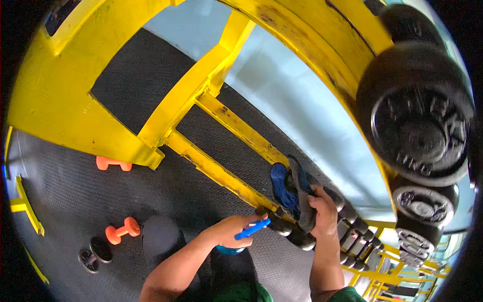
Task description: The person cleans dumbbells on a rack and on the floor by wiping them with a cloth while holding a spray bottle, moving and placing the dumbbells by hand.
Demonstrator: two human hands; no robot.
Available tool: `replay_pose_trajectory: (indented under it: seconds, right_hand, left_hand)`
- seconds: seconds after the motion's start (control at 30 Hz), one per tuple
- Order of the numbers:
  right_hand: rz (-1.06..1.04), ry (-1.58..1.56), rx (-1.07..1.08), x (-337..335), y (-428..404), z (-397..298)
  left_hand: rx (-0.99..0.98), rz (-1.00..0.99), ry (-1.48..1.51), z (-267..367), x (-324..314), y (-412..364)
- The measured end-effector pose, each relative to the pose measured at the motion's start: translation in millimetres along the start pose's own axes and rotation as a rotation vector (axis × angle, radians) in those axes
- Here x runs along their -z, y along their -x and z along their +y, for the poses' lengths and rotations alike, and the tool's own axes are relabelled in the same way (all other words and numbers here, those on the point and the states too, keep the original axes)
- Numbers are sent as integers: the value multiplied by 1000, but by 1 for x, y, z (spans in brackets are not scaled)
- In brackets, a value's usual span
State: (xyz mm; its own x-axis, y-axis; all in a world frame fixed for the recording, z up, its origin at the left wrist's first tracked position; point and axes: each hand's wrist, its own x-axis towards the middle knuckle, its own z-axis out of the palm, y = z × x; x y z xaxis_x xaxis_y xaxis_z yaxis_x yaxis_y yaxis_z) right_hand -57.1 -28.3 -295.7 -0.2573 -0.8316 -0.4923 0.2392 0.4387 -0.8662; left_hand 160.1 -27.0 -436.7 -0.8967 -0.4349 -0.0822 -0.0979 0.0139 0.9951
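My left hand (pixel 234 230) is closed around a bottle with a blue spray-trigger top (pixel 252 228); part of its teal body shows below the fingers. To the right, my right hand (pixel 323 209) grips a folded grey and blue cloth (pixel 286 188), held above the lower rails (pixel 241 136) of a yellow metal dumbbell rack. The paint on these rails is worn and chipped. Black dumbbells (pixel 302 238) rest on the rails beside and beneath the cloth.
Large black dumbbells (pixel 419 128) line the upper shelf at the right. On the black rubber floor (pixel 75 196) lie an orange dumbbell (pixel 122 230), a black dumbbell (pixel 95 255) and another orange dumbbell (pixel 114 163) near the yellow rack frame (pixel 56 102). A pale blue wall (pixel 302 98) stands behind.
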Motion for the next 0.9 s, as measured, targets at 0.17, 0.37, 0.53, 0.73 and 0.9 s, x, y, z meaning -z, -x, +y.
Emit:
replay_pose_trajectory:
  seconds: [0.17,0.37,0.53,0.73,0.9]
  right_hand:
    - [158,-22,299,-14,20,45]
    - [181,75,390,-71,47,106]
    - [-315,-242,153,-120,75,140]
    - [-636,-124,-46,-202,114,180]
    - [-795,323,209,-274,107,255]
  left_hand:
    - [-311,332,73,7,19,30]
    - [-407,401,-82,23,-9,80]
    - [-230,513,-143,50,-37,144]
    - [-127,1059,155,46,-84,264]
    - [20,1635,226,61,-105,359]
